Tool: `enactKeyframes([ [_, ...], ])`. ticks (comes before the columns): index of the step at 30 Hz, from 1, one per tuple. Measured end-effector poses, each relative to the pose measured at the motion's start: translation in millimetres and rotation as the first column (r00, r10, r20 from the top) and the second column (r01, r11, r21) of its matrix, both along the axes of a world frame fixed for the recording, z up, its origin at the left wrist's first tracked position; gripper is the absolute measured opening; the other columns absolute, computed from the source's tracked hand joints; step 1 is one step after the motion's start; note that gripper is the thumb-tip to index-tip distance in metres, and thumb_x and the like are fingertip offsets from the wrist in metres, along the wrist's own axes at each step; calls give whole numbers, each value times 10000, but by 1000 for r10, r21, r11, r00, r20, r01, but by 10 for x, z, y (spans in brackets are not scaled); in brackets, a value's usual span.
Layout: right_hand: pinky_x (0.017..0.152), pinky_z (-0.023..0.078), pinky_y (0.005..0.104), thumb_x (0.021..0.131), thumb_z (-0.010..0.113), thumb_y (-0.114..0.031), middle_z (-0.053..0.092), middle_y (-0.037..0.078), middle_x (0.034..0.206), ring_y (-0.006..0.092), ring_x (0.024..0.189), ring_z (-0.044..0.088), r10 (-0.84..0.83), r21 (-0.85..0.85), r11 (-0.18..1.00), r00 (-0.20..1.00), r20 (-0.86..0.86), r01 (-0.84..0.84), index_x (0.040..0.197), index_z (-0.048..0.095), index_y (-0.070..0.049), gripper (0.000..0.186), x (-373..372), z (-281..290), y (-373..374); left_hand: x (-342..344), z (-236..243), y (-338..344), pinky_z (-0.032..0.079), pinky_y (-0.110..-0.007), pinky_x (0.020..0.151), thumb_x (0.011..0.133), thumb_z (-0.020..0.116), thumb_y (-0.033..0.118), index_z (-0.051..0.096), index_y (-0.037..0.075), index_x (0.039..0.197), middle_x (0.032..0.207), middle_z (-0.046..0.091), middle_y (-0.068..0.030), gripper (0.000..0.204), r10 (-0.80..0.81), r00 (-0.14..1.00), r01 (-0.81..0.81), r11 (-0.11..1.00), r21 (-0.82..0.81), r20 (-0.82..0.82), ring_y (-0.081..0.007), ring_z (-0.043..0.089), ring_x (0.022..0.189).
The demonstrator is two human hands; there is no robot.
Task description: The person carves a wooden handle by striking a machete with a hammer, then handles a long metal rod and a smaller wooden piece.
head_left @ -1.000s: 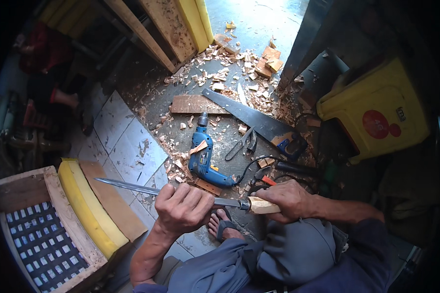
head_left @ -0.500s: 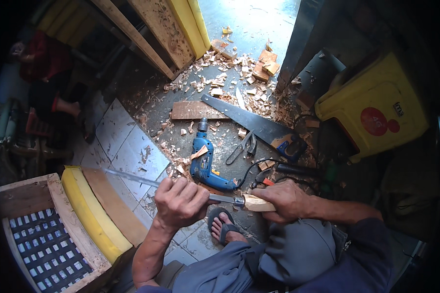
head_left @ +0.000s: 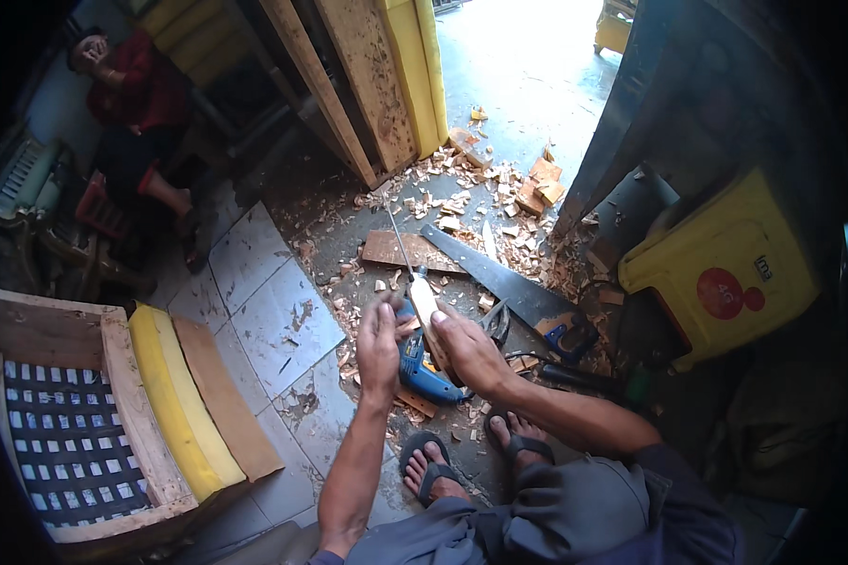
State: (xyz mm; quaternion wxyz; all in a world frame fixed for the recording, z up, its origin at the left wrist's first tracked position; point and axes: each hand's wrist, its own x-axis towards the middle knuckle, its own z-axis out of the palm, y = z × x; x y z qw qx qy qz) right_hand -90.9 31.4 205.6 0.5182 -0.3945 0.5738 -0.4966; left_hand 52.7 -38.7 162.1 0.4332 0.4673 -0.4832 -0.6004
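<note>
My right hand [head_left: 471, 350] is closed around the pale wooden handle [head_left: 423, 298] of a long, narrow steel blade [head_left: 400, 237], which points away from me, tip up. Beside the handle is my left hand [head_left: 378, 352], its fingers stretched out; whether it touches the handle I cannot tell. Beneath my hands a blue power drill [head_left: 431, 379] lies on the floor, partly hidden by them. Beyond it lie a flat wooden board [head_left: 407, 252] and a handsaw [head_left: 499, 278] with a blue and wood-coloured handle. Pliers [head_left: 497, 323] lie right of my right hand.
Wood chips [head_left: 462, 202] and offcuts [head_left: 537, 188] litter the floor. At right a yellow plastic stool [head_left: 725, 273] lies tipped over. A wooden frame with black webbing [head_left: 75, 443] and yellow padding [head_left: 179, 400] stands at left. A person [head_left: 141, 113] sits at the far left.
The blade has swung from pointing left to pointing away from me. My left hand has let go of the blade and opened beside the handle. My view has shifted, bringing both feet into sight.
</note>
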Motion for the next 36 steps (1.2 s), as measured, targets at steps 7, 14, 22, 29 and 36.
enactKeyframes([
  [7,827,460,387,1048,405,-410,627,154,968,237,885,587,-72,162,986,986,149,47,1101,607,9,467,171,-171,-111,-26,97,532,497,-313,958,1111,408,330,549,-26,1327,1209,644,-104,440,-19,941,92,975,201,-337,-159,636,1075],
  [14,511,410,301,1038,470,-427,560,24,751,133,594,526,-135,267,963,915,379,31,907,598,-78,393,168,-52,-96,-82,167,560,482,-298,955,1111,423,307,574,-6,1299,1168,655,-73,395,-32,941,86,986,146,-337,-139,632,1044],
  [22,451,415,307,1042,472,-404,581,47,712,153,515,532,-136,261,965,882,451,15,915,619,-61,394,113,114,-98,-93,124,580,467,-272,993,1107,457,276,528,-32,1398,1275,621,-84,430,-63,939,106,988,110,-339,-117,579,1136],
  [29,450,427,308,1046,467,-393,586,52,697,162,504,539,-114,262,965,887,448,-8,938,629,-53,391,97,103,-87,-90,132,605,467,-272,999,1108,454,299,508,-28,1418,1273,616,-84,454,-47,949,84,991,107,-311,-119,582,1131],
  [36,476,413,300,1044,458,-422,584,47,736,138,556,537,-158,276,961,871,465,27,914,625,-50,428,131,193,-76,-113,200,624,490,-285,952,1111,428,315,554,1,1361,1194,658,-55,421,-30,955,60,994,94,-294,-120,625,1075],
])
